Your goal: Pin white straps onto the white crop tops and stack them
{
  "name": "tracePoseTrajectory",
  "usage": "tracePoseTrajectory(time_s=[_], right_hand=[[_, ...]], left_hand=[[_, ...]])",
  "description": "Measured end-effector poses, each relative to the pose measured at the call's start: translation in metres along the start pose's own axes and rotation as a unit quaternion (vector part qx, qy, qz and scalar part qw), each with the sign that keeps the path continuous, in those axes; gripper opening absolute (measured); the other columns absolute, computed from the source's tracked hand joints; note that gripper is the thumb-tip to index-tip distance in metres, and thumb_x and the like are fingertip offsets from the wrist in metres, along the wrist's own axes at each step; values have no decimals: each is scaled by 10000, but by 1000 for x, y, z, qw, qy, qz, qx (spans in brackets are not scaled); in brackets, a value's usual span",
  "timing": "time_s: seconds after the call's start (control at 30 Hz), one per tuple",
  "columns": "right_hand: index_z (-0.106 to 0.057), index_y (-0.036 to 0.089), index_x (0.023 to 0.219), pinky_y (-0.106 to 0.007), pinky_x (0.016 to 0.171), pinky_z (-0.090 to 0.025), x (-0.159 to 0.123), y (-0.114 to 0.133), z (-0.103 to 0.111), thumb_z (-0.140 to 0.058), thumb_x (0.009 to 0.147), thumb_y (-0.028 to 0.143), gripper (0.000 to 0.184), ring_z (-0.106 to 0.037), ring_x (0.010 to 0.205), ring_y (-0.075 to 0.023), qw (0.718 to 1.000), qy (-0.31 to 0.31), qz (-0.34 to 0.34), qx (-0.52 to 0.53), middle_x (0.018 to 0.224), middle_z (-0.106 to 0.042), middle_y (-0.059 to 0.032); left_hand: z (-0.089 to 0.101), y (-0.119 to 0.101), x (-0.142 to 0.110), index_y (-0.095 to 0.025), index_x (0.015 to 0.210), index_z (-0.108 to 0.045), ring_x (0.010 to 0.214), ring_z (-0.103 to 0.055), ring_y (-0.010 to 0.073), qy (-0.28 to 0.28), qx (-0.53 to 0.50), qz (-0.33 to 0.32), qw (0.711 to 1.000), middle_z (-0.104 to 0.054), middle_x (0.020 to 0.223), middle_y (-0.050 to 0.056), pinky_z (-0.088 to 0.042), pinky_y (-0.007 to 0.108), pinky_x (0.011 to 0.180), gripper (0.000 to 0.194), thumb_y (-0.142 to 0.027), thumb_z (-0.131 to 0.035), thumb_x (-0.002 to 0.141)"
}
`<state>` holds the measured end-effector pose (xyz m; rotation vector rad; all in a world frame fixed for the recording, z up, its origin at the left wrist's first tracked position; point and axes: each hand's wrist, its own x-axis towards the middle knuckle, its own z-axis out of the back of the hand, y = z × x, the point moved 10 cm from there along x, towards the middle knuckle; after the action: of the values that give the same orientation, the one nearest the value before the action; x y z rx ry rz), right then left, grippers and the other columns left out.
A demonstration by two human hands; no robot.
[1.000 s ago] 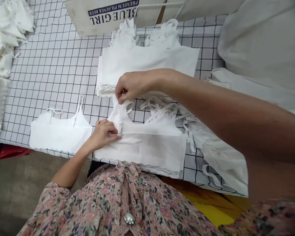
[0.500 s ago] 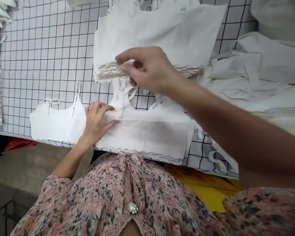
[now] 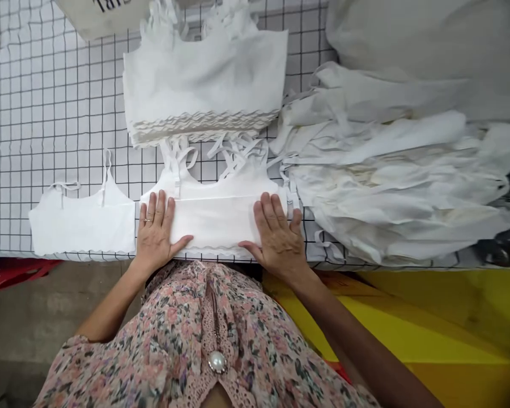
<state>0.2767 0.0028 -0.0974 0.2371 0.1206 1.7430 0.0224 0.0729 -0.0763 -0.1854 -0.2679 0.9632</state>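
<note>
Floral blouse (image 3: 174, 340) with a round pearl-like button (image 3: 216, 361) fills the bottom of the view, the person's bare forearms reaching forward from it to the table edge. Both hands lie open and flat, palms down, fingers spread, gripping nothing. The left hand (image 3: 155, 232), with a ring on one finger, presses near the left end of a white camisole top (image 3: 216, 221); the right hand (image 3: 276, 238) presses near its right end. Neither hand is clearly nearer, as the top lies squarely between and under them, directly in front of the person. Its long axis runs left to right along the table edge, its scalloped hem toward the body and its narrow straps pointing away.

Just to the left, almost touching it, lies a second white camisole top (image 3: 80, 224), flat on a white grid-lined mat (image 3: 46, 113). Beyond the hands sits a neat stack of white tops (image 3: 204, 79), scalloped edges toward the person. A loose heap of white fabric (image 3: 386, 170) spreads to the right. Farther off, at the top edge, stands a cardboard box (image 3: 102, 14), only partly in view. Below the mat on the right shows a yellow surface (image 3: 408, 317).
</note>
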Motion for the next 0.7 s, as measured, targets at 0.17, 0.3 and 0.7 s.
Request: tracePoseTrajectory(time_s=[0.17,0.3,0.7], right_hand=[[-293,146,1736,-699,1245,-300,4,-30,26,-360,1116,510,722,-365,1624,-420,997,-66,13,41,1722,-408,-247],[-772,210,1227,-539,1088,-504,73,-44,61,-485,1090,387,364,-656,1216,-331,974,-169,9,152,1138,-784,-142],[-777,121,960,-662,1119,-411,199,-15,46,-493,996,193,295,-562,1188,-376,992,-105,18,70,1062,-719,-173]], left_hand=[[19,5,8,-250,1747,-264,1731,-157,374,-54,-25,-3,998,-267,1812,181,-119,672,1396,908,-613,-661,1015],[65,2,64,-259,1424,-681,1567,-515,322,-135,-143,-9,981,-614,1594,146,-422,617,1288,427,-393,-721,1021],[-48,-23,173,-101,814,-783,457,-486,30,191,-619,299,701,-716,677,50,-279,179,413,411,-487,-921,828]])
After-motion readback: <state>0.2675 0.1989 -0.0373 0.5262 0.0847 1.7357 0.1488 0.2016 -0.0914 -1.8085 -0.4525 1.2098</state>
